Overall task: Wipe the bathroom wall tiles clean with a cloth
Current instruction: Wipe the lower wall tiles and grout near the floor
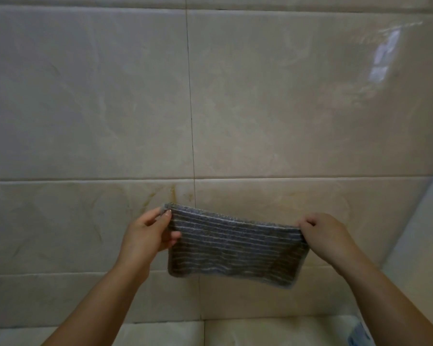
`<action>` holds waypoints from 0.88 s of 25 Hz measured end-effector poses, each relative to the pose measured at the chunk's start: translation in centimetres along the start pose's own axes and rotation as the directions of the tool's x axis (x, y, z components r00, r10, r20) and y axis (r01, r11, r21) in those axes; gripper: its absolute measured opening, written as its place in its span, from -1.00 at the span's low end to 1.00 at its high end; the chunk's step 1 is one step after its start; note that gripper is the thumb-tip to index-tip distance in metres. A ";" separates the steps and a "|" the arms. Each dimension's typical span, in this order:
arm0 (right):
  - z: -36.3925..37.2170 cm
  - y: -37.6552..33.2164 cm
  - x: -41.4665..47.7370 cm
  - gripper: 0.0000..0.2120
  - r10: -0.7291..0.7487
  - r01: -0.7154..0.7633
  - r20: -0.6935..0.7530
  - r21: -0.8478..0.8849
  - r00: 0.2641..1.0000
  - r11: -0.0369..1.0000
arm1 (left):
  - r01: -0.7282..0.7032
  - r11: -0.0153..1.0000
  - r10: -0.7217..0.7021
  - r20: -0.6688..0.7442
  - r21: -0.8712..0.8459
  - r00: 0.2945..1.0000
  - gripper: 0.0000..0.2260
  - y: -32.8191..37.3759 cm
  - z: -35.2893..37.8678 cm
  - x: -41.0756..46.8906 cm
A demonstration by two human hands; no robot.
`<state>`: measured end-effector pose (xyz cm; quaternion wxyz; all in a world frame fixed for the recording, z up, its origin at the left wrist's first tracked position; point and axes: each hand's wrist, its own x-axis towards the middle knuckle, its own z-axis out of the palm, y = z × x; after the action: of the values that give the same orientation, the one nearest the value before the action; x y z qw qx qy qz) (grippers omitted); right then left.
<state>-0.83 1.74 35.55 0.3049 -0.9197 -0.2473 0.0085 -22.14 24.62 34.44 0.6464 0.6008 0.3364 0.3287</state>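
A grey cloth with thin pale stripes hangs folded double in front of the wall, stretched between both hands. My left hand pinches its upper left corner. My right hand grips its upper right corner. Behind it stands the wall of large glossy beige marble-look tiles. Yellowish-brown streaks mark the tile row just above the cloth, near the vertical grout line.
A second wall meets the tiled one at a corner on the right. Pale floor tiles or a ledge run along the bottom. Something blue and white shows at the bottom right, partly hidden by my right forearm.
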 end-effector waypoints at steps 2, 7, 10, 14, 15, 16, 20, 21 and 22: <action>-0.5 -0.3 -0.5 -0.69 -0.037 0.031 0.049 0.116 0.998 0.993 | 0.042 0.995 -0.043 -0.016 -0.095 0.999 -0.86 0.2 0.3 0.0; -1.8 -4.9 -5.2 -0.68 -0.366 -0.105 0.405 0.778 0.838 0.619 | 0.113 0.965 -0.094 0.092 -0.237 0.991 -0.87 0.3 2.0 -0.4; -0.1 -7.5 -7.5 -0.73 -0.522 -0.144 0.533 0.778 0.666 0.611 | 0.321 0.879 -0.194 0.350 -0.354 0.916 -0.74 -0.3 3.8 -1.6; 1.2 -7.2 -6.7 -0.72 -0.376 -0.250 0.485 0.813 0.789 0.525 | 0.336 0.919 -0.202 0.483 -0.208 0.852 -0.52 -0.8 4.8 -2.5; 1.2 -6.7 -6.0 -0.73 -0.273 -0.231 0.424 0.813 0.864 0.534 | 0.333 0.926 -0.210 0.489 -0.179 0.847 -0.52 -0.7 4.6 -2.4; 1.2 -6.1 -5.1 -0.73 -0.164 -0.208 0.358 0.797 0.919 0.568 | 0.349 0.920 -0.222 0.501 -0.175 0.837 -0.53 -0.5 4.4 -2.3; 2.5 -5.8 -3.4 -0.78 -0.057 -0.069 0.176 0.635 0.983 0.770 | 0.458 0.859 -0.206 0.664 -0.229 0.718 -0.74 -0.3 3.5 -2.0; 3.0 -6.1 -3.4 -0.80 -0.061 -0.064 0.178 0.622 0.982 0.780 | 0.428 0.885 -0.189 0.699 -0.183 0.690 -0.71 -0.3 3.4 -1.9; 3.3 -6.4 -3.6 -0.80 -0.062 -0.058 0.171 0.621 0.983 0.782 | 0.357 0.929 -0.181 0.715 -0.101 0.675 -0.63 -0.2 3.3 -1.8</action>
<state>-7.37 6.38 35.98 0.5678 -0.7622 -0.2582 0.1733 -20.38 21.23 34.53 0.8317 0.5431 0.1138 0.0168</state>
